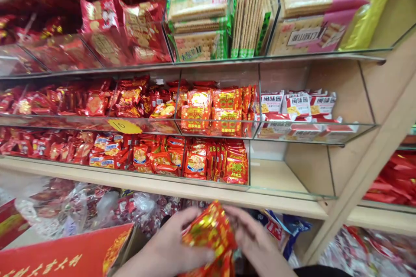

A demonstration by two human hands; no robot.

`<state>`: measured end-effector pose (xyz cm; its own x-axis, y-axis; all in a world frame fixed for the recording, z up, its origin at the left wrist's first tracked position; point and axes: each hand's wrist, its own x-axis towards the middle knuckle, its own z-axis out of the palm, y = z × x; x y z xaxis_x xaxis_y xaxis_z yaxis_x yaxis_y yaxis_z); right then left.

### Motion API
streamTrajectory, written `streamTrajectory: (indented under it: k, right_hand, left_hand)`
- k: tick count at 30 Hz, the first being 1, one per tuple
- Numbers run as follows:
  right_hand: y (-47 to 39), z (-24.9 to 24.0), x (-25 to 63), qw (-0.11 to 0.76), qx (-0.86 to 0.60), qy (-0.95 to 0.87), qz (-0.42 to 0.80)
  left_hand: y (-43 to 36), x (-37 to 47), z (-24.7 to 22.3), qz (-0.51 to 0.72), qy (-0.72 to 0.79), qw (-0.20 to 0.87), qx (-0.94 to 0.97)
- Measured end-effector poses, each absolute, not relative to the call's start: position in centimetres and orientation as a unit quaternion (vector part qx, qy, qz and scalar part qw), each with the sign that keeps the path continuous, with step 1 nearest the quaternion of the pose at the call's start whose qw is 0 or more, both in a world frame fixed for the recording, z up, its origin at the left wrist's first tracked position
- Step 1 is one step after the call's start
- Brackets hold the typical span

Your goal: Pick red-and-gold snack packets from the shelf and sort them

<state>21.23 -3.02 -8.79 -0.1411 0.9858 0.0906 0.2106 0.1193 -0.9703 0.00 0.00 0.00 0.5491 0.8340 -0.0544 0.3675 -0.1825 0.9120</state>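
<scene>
My left hand (172,242) and right hand (256,238) are both clamped on a stack of red-gold packets (211,233), low in front of the shelf (182,188). I should square the edges and grip evenly so none slips. Above, glass bins (214,160) hold similar red packets; the bin (286,173) to their right looks bare, with white packs (297,106) higher up.

Wooden shelf (182,188), glass-fronted bins, red snack packets (162,156), cracker packs (201,21) above
</scene>
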Motion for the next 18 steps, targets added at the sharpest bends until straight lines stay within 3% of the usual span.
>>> streamTrajectory:
  k: [4, 7, 18]
  right_hand:
    - [-1.8, -6.7, 21.6, 0.631, -0.478, -0.489, 0.366]
    - [-1.5, -7.3, 23.2, 0.699, -0.492, -0.431, 0.288]
    - [-0.8, -11.6, 23.7, 0.708, -0.512, -0.315, 0.371]
  left_hand:
    - [2.3, 7.0, -1.7, 0.318, 0.334, 0.554, 0.693]
    - [3.7, 10.7, -4.1, 0.415, 0.277, 0.600, 0.625]
    - [5.8, 11.3, -11.7, 0.474, 0.291, 0.543, 0.629]
